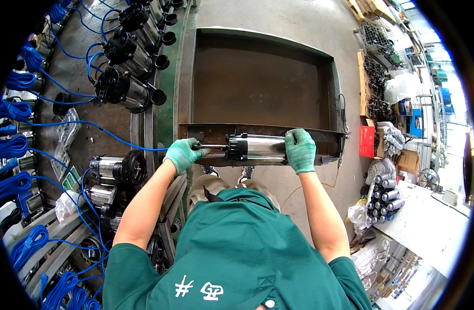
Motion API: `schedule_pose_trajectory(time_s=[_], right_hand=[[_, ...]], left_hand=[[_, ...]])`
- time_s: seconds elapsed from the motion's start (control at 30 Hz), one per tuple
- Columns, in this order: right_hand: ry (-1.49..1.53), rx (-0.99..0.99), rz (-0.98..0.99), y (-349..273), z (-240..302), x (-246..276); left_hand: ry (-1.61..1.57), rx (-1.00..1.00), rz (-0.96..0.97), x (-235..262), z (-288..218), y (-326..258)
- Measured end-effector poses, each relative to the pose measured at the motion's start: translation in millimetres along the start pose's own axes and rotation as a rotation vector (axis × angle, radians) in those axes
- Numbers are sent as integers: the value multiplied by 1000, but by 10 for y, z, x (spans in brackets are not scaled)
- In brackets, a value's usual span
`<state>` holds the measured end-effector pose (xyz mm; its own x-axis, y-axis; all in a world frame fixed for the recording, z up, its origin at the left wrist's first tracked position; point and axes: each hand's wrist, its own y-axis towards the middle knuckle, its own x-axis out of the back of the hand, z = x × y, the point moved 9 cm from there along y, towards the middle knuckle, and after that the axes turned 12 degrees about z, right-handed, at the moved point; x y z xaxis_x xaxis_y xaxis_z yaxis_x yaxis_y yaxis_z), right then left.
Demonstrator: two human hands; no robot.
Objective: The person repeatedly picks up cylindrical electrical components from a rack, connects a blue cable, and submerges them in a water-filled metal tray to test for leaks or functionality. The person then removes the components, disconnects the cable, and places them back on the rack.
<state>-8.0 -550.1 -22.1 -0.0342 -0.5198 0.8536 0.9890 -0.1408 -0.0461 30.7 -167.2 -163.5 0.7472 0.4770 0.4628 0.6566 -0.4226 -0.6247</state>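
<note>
A submersible pump [263,148] with a shiny steel body and a black end cap lies sideways in front of me, along the near ledge of a metal tank [332,98]. My right hand [300,151], in a pale green glove, is closed around its right end. My left hand [182,154], gloved the same way, is closed just left of the black cap. From its fingers a dark rod-like part [211,148] reaches to the cap; its exact kind is unclear. A blue cable [121,139] runs from the left into this hand. The glove hides where the cable goes.
Several similar pumps [128,90] stand along the left, with coiled blue cables [12,147] beyond them. More pumps [113,169] lie near my left forearm by metal rails [66,217]. At right are a red box [366,141], stacked metal cylinders [386,196] and a white table [428,217].
</note>
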Motion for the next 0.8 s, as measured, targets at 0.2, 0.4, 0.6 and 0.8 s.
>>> schedule_pose_trajectory(time_s=[0.2, 0.4, 0.6, 0.8], right_hand=[[6, 5, 2, -16, 0, 1], [-5, 10, -4, -6, -1, -5], [-3, 21, -4, 4, 3, -1], [-11, 20, -11, 1, 27, 5]], left_hand=[[-1043, 102, 351, -204, -104, -199], [-459, -473, 10, -10, -128, -154], [56, -156, 299, 143, -373, -36], [532, -383, -107, 131, -534, -146]])
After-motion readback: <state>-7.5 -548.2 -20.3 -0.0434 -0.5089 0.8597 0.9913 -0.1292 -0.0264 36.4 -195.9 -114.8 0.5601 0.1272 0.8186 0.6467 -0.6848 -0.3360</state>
